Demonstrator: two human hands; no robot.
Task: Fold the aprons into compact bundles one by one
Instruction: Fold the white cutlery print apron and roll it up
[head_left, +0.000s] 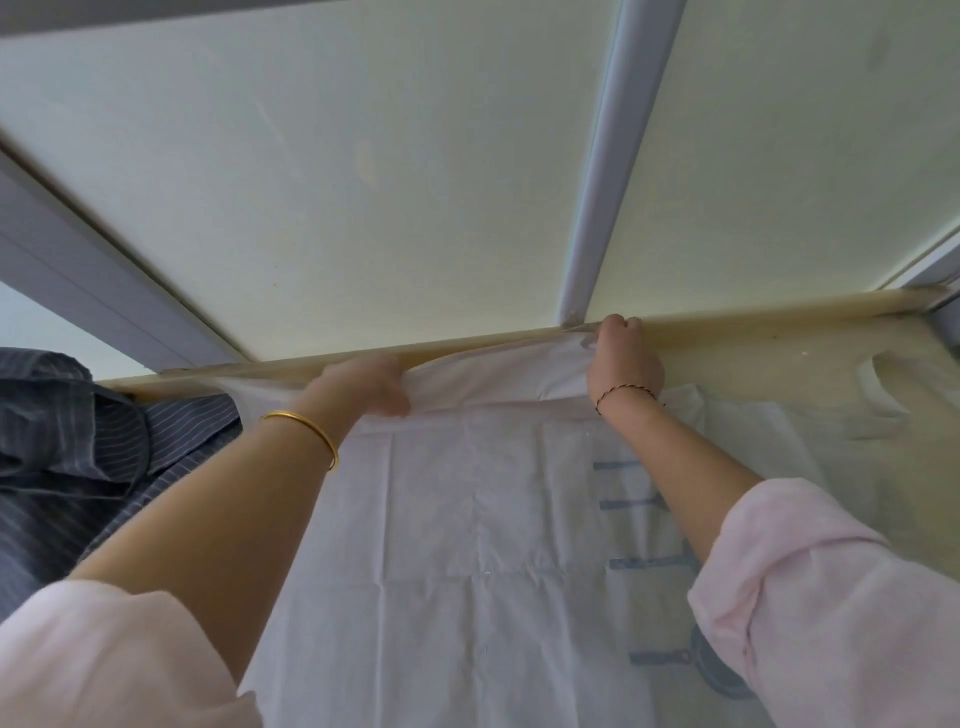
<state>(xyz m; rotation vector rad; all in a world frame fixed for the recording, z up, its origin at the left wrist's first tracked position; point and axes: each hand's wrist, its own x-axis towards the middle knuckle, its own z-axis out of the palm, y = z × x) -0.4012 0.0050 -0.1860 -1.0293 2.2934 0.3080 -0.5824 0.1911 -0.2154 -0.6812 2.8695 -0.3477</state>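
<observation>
My left hand (371, 384) and right hand (621, 358) both pinch far edge of white apron (467, 519), frame centre; striped dark apron (78, 441) bunched at left.

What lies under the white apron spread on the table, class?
Under the white apron, a cloth with blue bar markings shows at the right edge, on the pale table. How far it extends under the apron is hidden.

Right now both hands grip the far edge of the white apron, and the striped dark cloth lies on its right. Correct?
Not quite. The head view shows the striped dark cloth on the left of the white apron. The left hand and right hand do grip its far edge.
</observation>
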